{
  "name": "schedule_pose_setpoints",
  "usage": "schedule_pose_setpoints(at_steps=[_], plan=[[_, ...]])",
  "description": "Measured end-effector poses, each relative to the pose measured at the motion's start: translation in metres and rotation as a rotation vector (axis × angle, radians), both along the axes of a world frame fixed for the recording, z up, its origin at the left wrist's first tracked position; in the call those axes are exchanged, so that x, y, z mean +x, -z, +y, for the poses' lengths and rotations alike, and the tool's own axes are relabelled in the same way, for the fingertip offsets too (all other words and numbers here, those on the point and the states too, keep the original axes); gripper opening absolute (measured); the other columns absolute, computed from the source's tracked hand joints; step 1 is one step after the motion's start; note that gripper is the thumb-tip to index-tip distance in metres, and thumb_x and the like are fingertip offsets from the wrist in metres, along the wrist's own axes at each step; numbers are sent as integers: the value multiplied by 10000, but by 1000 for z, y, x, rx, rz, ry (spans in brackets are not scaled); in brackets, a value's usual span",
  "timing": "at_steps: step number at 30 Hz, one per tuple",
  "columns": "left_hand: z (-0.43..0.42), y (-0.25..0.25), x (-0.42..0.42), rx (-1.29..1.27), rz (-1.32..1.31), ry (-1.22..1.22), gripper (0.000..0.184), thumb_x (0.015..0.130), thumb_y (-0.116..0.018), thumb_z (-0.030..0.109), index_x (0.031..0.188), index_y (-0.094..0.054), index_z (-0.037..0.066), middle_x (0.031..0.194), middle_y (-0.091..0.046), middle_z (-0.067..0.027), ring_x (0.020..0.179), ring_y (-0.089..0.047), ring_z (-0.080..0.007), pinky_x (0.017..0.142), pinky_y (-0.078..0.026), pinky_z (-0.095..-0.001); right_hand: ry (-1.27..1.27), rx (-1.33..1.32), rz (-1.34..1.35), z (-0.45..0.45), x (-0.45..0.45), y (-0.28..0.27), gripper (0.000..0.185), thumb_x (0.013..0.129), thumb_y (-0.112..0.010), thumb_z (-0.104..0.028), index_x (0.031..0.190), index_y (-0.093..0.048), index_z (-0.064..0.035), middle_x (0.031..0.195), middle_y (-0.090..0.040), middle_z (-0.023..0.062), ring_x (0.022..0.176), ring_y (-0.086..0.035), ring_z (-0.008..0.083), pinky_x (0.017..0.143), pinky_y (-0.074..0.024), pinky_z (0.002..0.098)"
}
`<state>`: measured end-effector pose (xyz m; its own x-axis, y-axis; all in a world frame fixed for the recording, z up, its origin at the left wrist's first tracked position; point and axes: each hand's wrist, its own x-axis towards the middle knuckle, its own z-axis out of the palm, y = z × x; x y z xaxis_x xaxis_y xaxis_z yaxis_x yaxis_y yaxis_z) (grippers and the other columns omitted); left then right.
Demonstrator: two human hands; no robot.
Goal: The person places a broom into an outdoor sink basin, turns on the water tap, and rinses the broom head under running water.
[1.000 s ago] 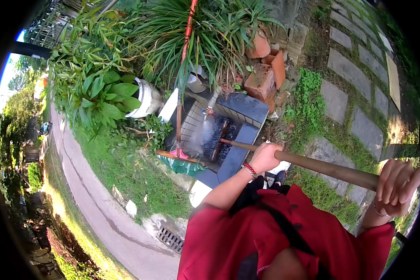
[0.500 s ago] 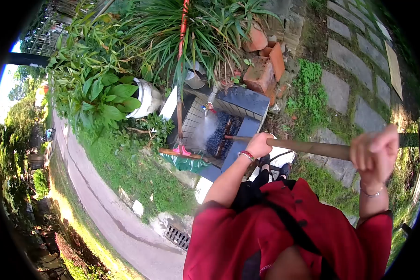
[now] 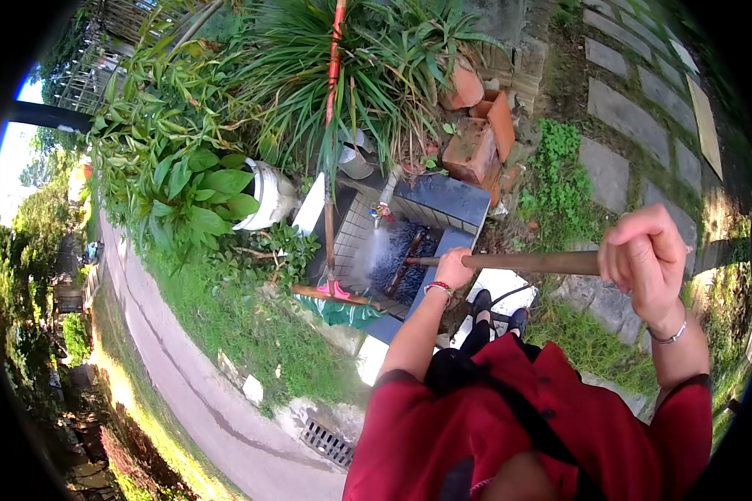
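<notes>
My left hand [image 3: 454,269] wraps round a long wooden handle [image 3: 530,262], close to the basin's edge. Farther up the same handle, my right hand [image 3: 646,260] has its fingers curled round it. The handle runs down to a brown wooden crossbar [image 3: 404,264] inside a tiled basin [image 3: 368,219]. Dark, rippled material or wet surface surrounds the crossbar; I cannot tell which. Water [image 3: 378,252] sprays from a tap [image 3: 382,212] into the basin beside the crossbar.
A second long-handled tool [image 3: 330,225] with a pink joint and green fringe leans on the basin's left side. A white plant bucket [image 3: 269,194], bricks [image 3: 470,150] and leafy plants surround the basin. A drain grate [image 3: 327,442] lies by the path; stepping slabs [image 3: 603,173] lie right.
My right hand has moved inward, toward the basin, and my left hand a little the same way, both still on the handle. The view has shifted slightly. Water keeps running.
</notes>
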<state>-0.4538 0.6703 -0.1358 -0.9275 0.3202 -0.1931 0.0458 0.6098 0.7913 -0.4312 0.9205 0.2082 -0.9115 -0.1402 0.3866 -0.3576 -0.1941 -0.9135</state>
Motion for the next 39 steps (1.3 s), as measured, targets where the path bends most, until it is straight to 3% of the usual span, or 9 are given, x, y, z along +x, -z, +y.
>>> schedule_pose_setpoints(at_steps=[5,11,13,18,22,26,28,32,39], plan=[[26,46,-14,-128,-23,38,116,746,-634,142,818,-658,54,915,-655,-210,907,-609,-418,772,-490,-469,209,1496,628,56,-14,-16,150,915,-583,-100,1046,-590,-28,642,-486,29,548,-536,167,541,-455,315],[76,31,0,-370,-345,349,381,702,-600,119,1060,-725,86,1041,-677,-224,1023,-639,-361,931,-492,-409,-77,2162,406,157,80,53,124,835,-624,-109,929,-564,-54,633,-531,42,527,-547,178,549,-458,356],[102,21,21,-402,-399,495,344,695,-602,119,1007,-729,51,1025,-671,-253,1015,-645,-356,911,-501,-424,-139,2037,-119,214,131,83,111,800,-621,-85,892,-559,-76,583,-545,46,509,-569,212,541,-464,367],[163,25,101,-407,-428,1037,290,722,-605,145,920,-712,-38,965,-679,-270,932,-676,-375,825,-542,-432,-254,2004,-565,284,262,88,153,712,-661,-112,852,-600,-116,594,-608,95,543,-616,275,532,-481,402],[166,14,125,-502,-548,1347,263,671,-623,127,867,-706,-27,878,-691,-244,868,-687,-359,767,-553,-417,-292,1595,-896,286,318,106,151,703,-690,-153,848,-656,-133,650,-643,122,626,-656,297,613,-525,405],[128,36,105,-420,-528,1187,183,708,-649,203,837,-700,84,834,-689,-177,836,-670,-355,753,-525,-447,-319,1111,-1217,229,237,89,307,750,-757,-195,1030,-662,-112,813,-686,149,741,-670,301,704,-535,380],[115,35,86,-366,-440,1080,240,740,-693,303,837,-666,85,831,-684,-143,854,-659,-348,780,-512,-446,-399,1037,-1235,184,183,92,337,805,-710,-156,1125,-619,-103,966,-666,169,839,-653,313,771,-529,386],[89,18,58,-240,-110,657,189,715,-695,236,769,-622,70,780,-648,-178,812,-626,-392,739,-495,-473,-232,977,-384,129,127,155,387,795,-680,-112,1164,-592,-38,930,-630,191,808,-652,326,747,-541,428],[133,-123,59,-72,-10,363,101,677,-635,115,698,-571,40,736,-608,-194,766,-594,-418,683,-465,-486,-399,1406,-94,148,77,-51,251,771,-658,-51,1020,-658,-19,688,-603,102,578,-626,260,507,-491,402]])
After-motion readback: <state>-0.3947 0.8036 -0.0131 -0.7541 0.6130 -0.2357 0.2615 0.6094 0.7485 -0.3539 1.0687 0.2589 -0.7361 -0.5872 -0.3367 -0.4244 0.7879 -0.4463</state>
